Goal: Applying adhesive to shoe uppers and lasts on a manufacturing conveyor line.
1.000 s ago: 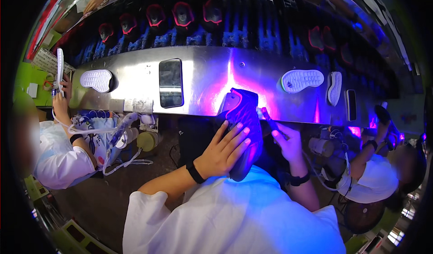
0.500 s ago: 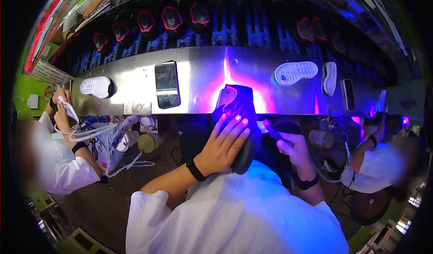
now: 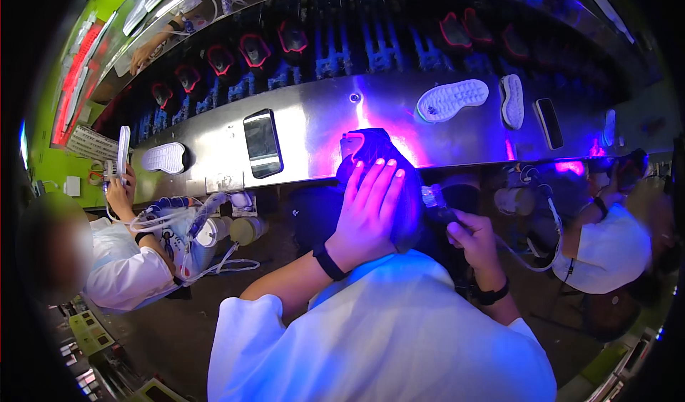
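A dark shoe upper (image 3: 378, 139) with a glowing red edge rests at the near edge of the metal table, under pink and violet light. My left hand (image 3: 371, 209) lies over it with its fingers stretched out, slightly apart; the thumb is hidden. To the right of the shoe, my right hand (image 3: 473, 240) is closed round the dark handle of a brush (image 3: 432, 196) with a pale head. That brush head points up and left and appears apart from the shoe.
The metal table (image 3: 314, 131) bears white soles (image 3: 453, 101) and two phones (image 3: 262, 143). Behind it, a rack carries several dark uppers (image 3: 253, 51). Co-workers sit left (image 3: 135, 259) and right (image 3: 606, 248); the left one holds up a white sole (image 3: 124, 145). Pots (image 3: 246, 230) hang below the edge.
My right hand has drawn back and down with the brush, away from the shoe. My left hand has slid slightly right and up on the shoe. The view has shifted a little.
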A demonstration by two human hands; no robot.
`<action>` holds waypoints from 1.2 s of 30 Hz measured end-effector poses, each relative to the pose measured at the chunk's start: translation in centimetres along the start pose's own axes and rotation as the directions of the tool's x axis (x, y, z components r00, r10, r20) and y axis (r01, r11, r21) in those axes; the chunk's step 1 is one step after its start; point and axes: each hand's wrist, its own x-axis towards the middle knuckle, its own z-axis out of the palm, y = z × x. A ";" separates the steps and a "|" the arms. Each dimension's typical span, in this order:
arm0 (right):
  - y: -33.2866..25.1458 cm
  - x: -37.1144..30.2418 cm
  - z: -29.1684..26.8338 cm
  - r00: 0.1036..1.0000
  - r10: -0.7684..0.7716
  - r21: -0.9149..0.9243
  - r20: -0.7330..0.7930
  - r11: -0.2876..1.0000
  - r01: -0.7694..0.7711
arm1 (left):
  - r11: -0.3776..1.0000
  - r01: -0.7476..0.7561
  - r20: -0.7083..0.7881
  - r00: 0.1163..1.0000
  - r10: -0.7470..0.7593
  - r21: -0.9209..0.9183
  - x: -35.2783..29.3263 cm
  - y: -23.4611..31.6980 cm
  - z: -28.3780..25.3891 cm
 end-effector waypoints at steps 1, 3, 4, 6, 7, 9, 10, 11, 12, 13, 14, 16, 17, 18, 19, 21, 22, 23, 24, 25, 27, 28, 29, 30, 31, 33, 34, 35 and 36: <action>0.2 -0.1 -0.2 1.000 0.018 0.060 0.013 0.998 -0.019 | 0.999 0.032 0.000 0.999 -0.032 -0.030 0.5 0.4 -0.1; 0.6 -0.5 -0.5 0.999 0.012 0.119 0.045 0.993 -0.017 | 0.999 0.039 0.001 0.999 -0.039 0.002 1.2 0.7 0.3; 0.7 -0.8 -0.6 0.997 0.004 0.168 0.075 0.986 -0.017 | 0.998 0.047 -0.006 0.999 -0.047 0.028 1.6 0.8 0.5; 0.7 -1.7 -0.8 0.998 0.009 0.190 0.063 0.982 -0.021 | 0.998 0.047 0.015 0.999 -0.048 0.048 2.3 0.9 0.8; 0.7 -2.2 -0.8 0.999 0.010 0.208 0.054 0.978 -0.021 | 0.997 0.048 0.029 0.998 -0.050 0.068 2.7 1.1 0.9; 0.5 -3.1 -0.7 1.000 0.018 0.184 -0.013 0.983 -0.016 | 0.997 0.056 0.008 0.998 -0.057 0.056 3.7 1.5 1.3; 0.4 -3.4 -0.6 0.997 0.018 0.160 -0.071 0.987 -0.007 | 0.994 0.065 0.006 0.998 -0.066 0.089 4.2 1.6 1.6; 0.3 -3.5 -0.5 0.996 0.025 0.154 -0.083 0.988 -0.012 | 0.990 0.074 0.003 0.997 -0.075 0.121 4.6 1.6 1.8; 0.2 -3.5 -0.3 0.988 -0.024 0.098 -0.153 0.994 0.040 | 0.988 0.080 -0.025 0.997 -0.077 0.135 5.1 1.7 2.0; 0.1 -3.4 -0.3 0.973 -0.077 0.037 -0.218 0.995 0.087 | 0.990 0.076 -0.023 0.997 -0.074 0.119 5.5 1.7 2.3; 0.0 -3.3 -0.4 0.971 -0.072 0.029 -0.228 0.996 0.081 | 0.989 0.094 -0.040 0.995 -0.090 0.113 6.0 1.5 2.5; -0.4 -2.6 -0.9 0.926 -0.248 -0.182 -0.283 0.962 0.202 | 0.987 0.122 -0.058 0.991 -0.117 0.104 6.8 1.6 2.5; -1.0 -2.2 -1.1 0.926 -0.247 -0.191 -0.286 0.961 0.198 | 0.988 0.123 -0.061 0.991 -0.117 0.094 7.2 1.4 2.5; -1.9 -1.8 -1.3 0.911 -0.301 -0.305 -0.282 0.928 0.213 | 0.988 0.121 -0.074 0.991 -0.114 0.100 7.6 1.1 2.6; -3.0 -1.4 -1.5 0.896 -0.354 -0.414 -0.269 0.882 0.224 | 0.987 0.120 -0.089 0.990 -0.111 0.107 7.9 0.9 2.6; -6.5 -0.5 -2.1 0.858 -0.448 -0.555 -0.253 0.793 0.251 | 0.993 0.106 -0.071 0.992 -0.103 0.047 9.7 0.8 2.7; -7.4 -0.9 -3.0 0.845 -0.435 -0.557 -0.310 0.804 0.209 | 0.996 0.088 -0.046 0.995 -0.088 -0.009 11.0 1.0 3.3; -8.2 0.2 -3.0 0.895 -0.337 -0.492 -0.291 0.855 0.162 | 0.993 0.117 -0.068 0.991 -0.116 0.015 10.8 0.3 2.7; -8.6 1.2 -3.2 0.905 -0.358 -0.556 -0.228 0.811 0.181 | 0.990 0.143 -0.078 0.987 -0.142 0.004 10.5 -0.4 2.2; -8.7 2.3 -3.6 0.914 -0.374 -0.614 -0.160 0.763 0.204 | 0.985 0.170 -0.088 0.981 -0.170 -0.009 10.2 -1.3 1.8; -10.1 3.4 -3.8 0.901 -0.425 -0.700 -0.089 0.670 0.247 | 0.987 0.152 -0.069 0.985 -0.155 -0.053 11.3 -2.2 1.6; -10.6 3.9 -3.5 0.900 -0.425 -0.702 -0.094 0.669 0.243 | 0.987 0.137 -0.040 0.989 -0.141 -0.080 11.8 -2.6 1.4; -11.0 4.5 -3.3 0.901 -0.424 -0.700 -0.091 0.671 0.245 | 0.985 0.152 -0.051 0.986 -0.156 -0.082 12.2 -2.9 1.2; -11.2 5.1 -3.3 0.905 -0.420 -0.704 -0.071 0.663 0.253 | 0.983 0.164 -0.004 0.986 -0.164 -0.078 12.6 -3.3 0.9; -11.2 5.8 -3.3 0.883 -0.463 -0.714 -0.076 0.643 0.276 | 0.982 0.177 0.044 0.984 -0.174 -0.071 12.9 -3.7 0.6; -10.7 7.2 -3.0 0.867 -0.496 -0.716 -0.060 0.626 0.309 | 0.974 0.213 0.094 0.974 -0.206 -0.073 13.2 -4.6 -0.6; -9.9 8.0 -2.9 0.872 -0.481 -0.628 -0.094 0.708 0.323 | 0.971 0.228 0.151 0.965 -0.214 -0.079 13.2 -5.0 -1.1; -9.0 8.6 -2.9 0.877 -0.461 -0.536 -0.135 0.779 0.327 | 0.967 0.241 0.148 0.962 -0.227 -0.078 13.1 -5.9 -1.3; -7.9 8.8 -2.8 0.930 -0.321 -0.424 -0.176 0.878 0.223 | 0.980 0.197 0.234 0.952 -0.198 0.028 12.6 -7.0 -1.8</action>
